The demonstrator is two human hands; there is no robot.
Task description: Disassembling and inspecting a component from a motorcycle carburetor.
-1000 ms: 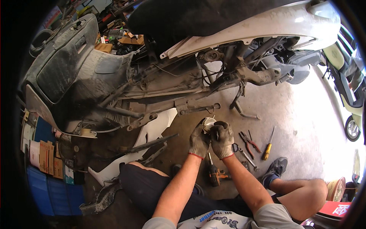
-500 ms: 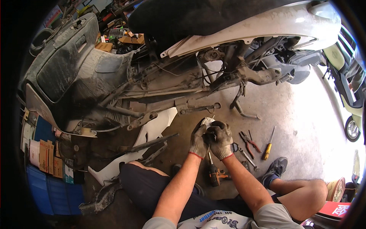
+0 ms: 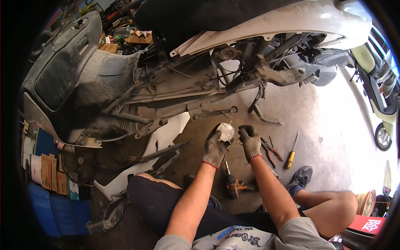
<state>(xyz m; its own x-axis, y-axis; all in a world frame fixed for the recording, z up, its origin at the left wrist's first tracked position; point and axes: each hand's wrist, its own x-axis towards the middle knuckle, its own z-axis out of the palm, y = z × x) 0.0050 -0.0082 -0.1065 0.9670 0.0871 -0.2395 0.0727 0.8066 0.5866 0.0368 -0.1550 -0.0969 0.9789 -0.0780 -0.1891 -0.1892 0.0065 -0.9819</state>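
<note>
Holds the round pale part (image 3: 226, 132) in the left hand (image 3: 213, 147), seemingly face-up for clear sight, with right hand (image 3: 250, 142) curled just beside, contents impossible to tell.

- Left hand (image 3: 214, 146) grips a round white part (image 3: 226, 131).
- Right hand (image 3: 250, 141), fingers curled, is just beside it, apart; whether it holds anything is unclear.
- Drill (image 3: 233, 186) lies on the floor (image 3: 266, 100) between the forearms.
- Pliers (image 3: 272, 152) and a yellow-handled screwdriver (image 3: 291, 157) lie to the right.
- A stripped scooter (image 3: 183, 81) spans the background.
- White panel (image 3: 168, 132) lies left of the hands.
</note>
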